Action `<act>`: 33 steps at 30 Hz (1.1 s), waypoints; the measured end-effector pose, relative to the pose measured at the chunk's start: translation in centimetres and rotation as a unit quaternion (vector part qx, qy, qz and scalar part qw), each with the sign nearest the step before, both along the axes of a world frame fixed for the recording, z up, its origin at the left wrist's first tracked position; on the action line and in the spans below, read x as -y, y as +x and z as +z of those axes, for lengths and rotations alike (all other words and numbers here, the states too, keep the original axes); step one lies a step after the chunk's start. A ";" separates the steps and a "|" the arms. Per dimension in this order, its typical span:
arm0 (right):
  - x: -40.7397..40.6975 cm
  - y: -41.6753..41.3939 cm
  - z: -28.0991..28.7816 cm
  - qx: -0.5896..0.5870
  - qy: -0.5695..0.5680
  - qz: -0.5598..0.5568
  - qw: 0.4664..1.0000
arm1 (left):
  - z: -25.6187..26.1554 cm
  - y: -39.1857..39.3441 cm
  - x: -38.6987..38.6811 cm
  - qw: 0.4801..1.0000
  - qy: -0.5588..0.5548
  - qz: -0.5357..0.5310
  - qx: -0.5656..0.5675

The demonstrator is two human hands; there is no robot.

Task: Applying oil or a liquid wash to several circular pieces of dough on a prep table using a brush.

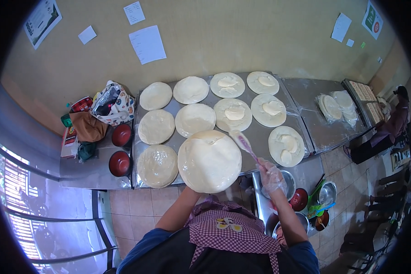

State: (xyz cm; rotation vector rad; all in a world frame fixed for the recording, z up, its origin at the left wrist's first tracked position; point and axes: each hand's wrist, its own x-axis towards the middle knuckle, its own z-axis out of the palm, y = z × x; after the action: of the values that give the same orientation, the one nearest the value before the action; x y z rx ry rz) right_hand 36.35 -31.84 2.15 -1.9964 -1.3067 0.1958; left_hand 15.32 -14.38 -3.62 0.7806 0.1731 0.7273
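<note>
A large, pale dough round [209, 162] is held up over the table's front edge, its surface glossy. My left hand [193, 192] supports it from below; most of that hand is hidden under the round. In a clear plastic glove, my right hand [271, 176] grips a spatula [245, 145] by its pinkish handle. The spatula's cream-smeared blade is just beyond the held round's upper right edge. Glossy dough rounds [156, 126] lie flat on the left part of the metal table [253, 154]. Farther right, several rounds [233, 114] bear pale, creamy dollops [235, 113].
Two red bowls [120, 163] stand on the left side table beside a patterned bag [113, 106]. Bagged flat rounds [337, 106] lie on the right table. Below my right arm are metal bowls [327, 192] and a red bowl [298, 199]. Another person [390, 126] stands far right.
</note>
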 end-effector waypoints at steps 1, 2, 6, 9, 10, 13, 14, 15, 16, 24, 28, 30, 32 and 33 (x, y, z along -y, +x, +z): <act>-0.1 0.3 0.0 -0.037 -0.002 -0.028 0.999 | 0.2 -0.3 0.4 1.000 0.009 0.011 -0.003; 0.5 -0.4 0.0 -0.036 -0.002 -0.025 0.999 | 0.4 -0.3 0.6 1.000 0.018 0.022 -0.007; 4.6 -5.5 4.9 0.082 -0.110 0.107 0.985 | 1.9 -0.7 0.7 0.996 0.053 0.065 -0.024; 3.9 -5.3 2.0 0.115 -0.116 0.059 0.985 | 2.4 -1.1 0.4 0.999 0.002 0.034 -0.001; 3.1 -5.0 2.0 0.106 -0.046 0.031 0.993 | 2.4 -1.3 0.4 0.998 -0.061 0.005 0.024; 1.4 -2.6 0.4 0.076 0.008 -0.023 0.997 | 2.4 -0.8 -0.1 0.998 -0.066 -0.012 0.022; 1.2 -1.9 -0.6 0.044 0.084 -0.029 0.995 | 2.3 -1.2 -0.3 0.997 -0.067 -0.021 0.023; 1.3 -3.0 0.5 -0.011 0.087 -0.042 0.995 | 2.0 -1.4 -0.4 0.997 -0.071 -0.021 0.023; 1.7 -3.5 1.5 -0.011 0.087 -0.043 0.995 | 2.1 -1.4 -0.9 0.997 -0.075 -0.026 0.023; 0.7 -1.6 4.0 0.099 0.076 -0.056 0.991 | 1.7 -1.5 -1.7 0.992 -0.108 -0.052 0.030; 3.8 -4.4 5.4 0.147 -0.126 0.115 0.974 | -0.4 -2.4 2.2 0.989 -0.127 -0.071 0.035; 3.6 -4.4 4.3 0.186 -0.147 0.081 0.968 | -0.4 -2.8 0.8 0.987 -0.139 -0.078 0.036; 2.7 -3.6 4.7 0.156 -0.245 0.057 0.955 | -0.4 -2.4 0.7 0.985 -0.148 -0.084 0.039; 2.2 -2.9 4.0 0.129 -0.202 0.028 0.970 | -0.4 -2.2 0.3 0.983 -0.151 -0.092 0.041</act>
State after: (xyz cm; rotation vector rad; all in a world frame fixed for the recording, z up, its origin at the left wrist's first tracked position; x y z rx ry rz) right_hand 33.42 -34.07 6.17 -2.3917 -1.5874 0.2520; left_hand 13.11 -14.67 -4.04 0.4686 0.1314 0.5411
